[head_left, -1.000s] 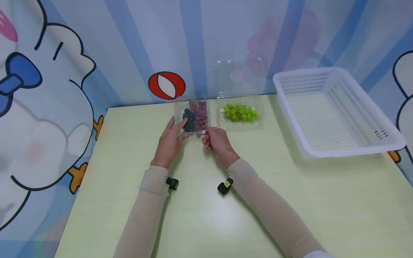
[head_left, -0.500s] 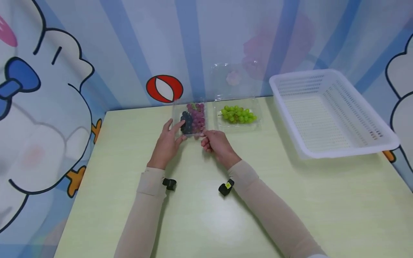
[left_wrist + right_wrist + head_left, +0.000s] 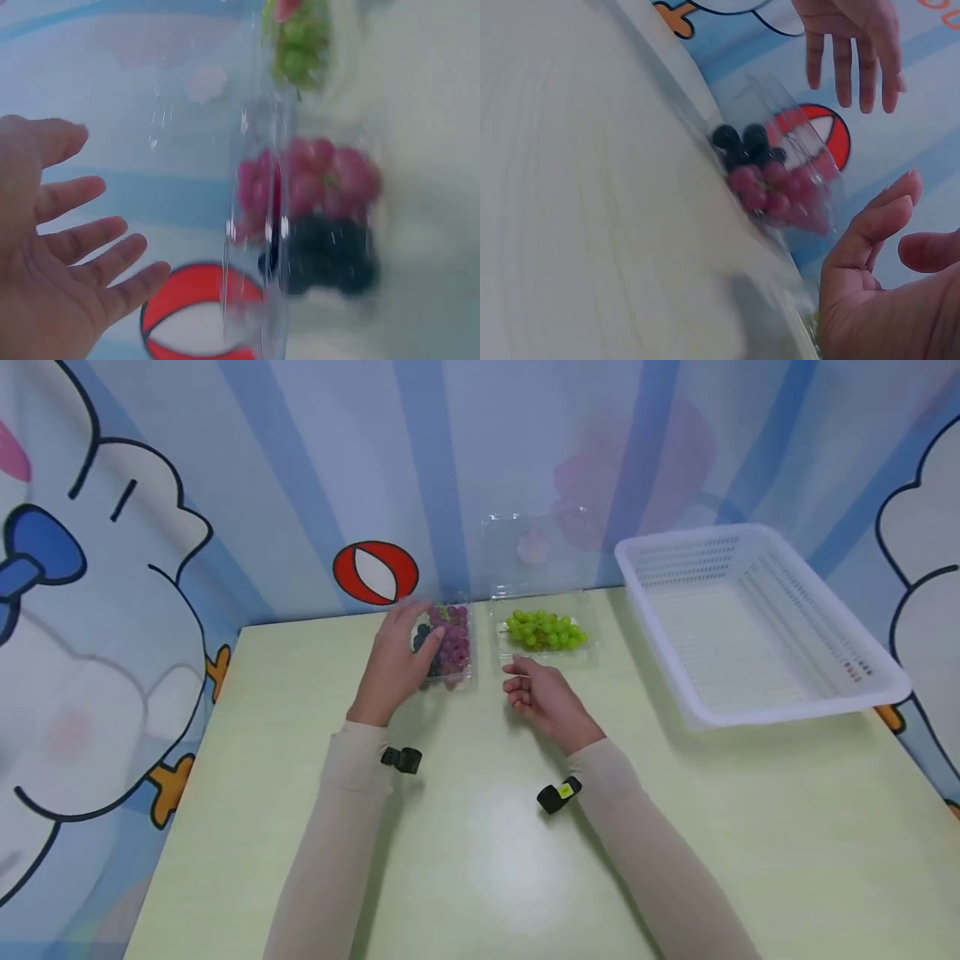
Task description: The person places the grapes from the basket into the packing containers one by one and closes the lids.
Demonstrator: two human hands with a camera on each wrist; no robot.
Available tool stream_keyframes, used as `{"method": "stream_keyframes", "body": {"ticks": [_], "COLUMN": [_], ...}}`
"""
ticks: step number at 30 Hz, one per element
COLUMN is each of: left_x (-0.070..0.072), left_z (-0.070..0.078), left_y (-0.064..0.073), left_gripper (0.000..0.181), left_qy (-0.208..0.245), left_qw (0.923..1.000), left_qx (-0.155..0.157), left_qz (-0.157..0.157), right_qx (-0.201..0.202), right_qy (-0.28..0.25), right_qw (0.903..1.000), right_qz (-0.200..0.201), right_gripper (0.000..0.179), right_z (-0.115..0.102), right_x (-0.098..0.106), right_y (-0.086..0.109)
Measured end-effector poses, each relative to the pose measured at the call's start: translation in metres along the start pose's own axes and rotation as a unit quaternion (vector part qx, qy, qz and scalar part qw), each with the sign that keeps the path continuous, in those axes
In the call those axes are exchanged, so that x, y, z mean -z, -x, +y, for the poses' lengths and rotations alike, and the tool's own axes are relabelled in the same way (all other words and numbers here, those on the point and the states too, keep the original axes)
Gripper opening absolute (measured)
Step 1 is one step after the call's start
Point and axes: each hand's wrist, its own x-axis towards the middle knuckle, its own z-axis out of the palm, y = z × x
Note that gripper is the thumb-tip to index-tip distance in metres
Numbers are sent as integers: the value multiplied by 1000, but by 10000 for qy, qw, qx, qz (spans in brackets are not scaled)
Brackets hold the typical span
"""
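Note:
A clear plastic clamshell box (image 3: 472,652) with its lid down stands at the table's back edge. Inside lie dark grapes (image 3: 754,139) and reddish-purple grapes (image 3: 455,647). My left hand (image 3: 393,660) hovers over the left side of this box, its fingers extended and clear of the plastic in the right wrist view. To the right stands a second clear clamshell box (image 3: 591,631), its lid raised against the wall, with a bunch of green grapes (image 3: 546,630) in it. Near its front edge is my right hand (image 3: 551,697), fingers loosely bent, holding nothing.
A large white perforated plastic basket (image 3: 663,652) stands at the right of the pale table (image 3: 480,877). Behind the table rises a wall (image 3: 300,485) with blue stripes and cartoon figures. A black strap (image 3: 405,760) is on my left wrist.
Both hands have come off the box of dark and purple grapes. My left hand has lifted away above it; my right hand has moved right, towards the green grapes' box.

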Motion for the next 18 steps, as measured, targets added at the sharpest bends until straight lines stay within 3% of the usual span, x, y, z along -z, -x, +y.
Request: {"method": "stream_keyframes", "body": {"ticks": [3,9,18], "left_x": [-9,-24,-36], "left_z": [12,22,31], "left_y": [-26,-74,-126], "left_gripper": [51,55,63], "left_qy": [425,1113,2196], "left_qw": [9990,9885,9583], "left_qx": [111,1002,1804], "left_qz": [-6,-222,-311], "right_qx": [43,-6,-44], "right_qy": [-257,-598,-874], "right_qw": [9996,9977,9940], "right_qz": [146,327,662], "right_gripper": [51,38,34], "right_z": [-7,-22,-41], "right_x": [14,41,82], "right_y": [9,16,19]}}
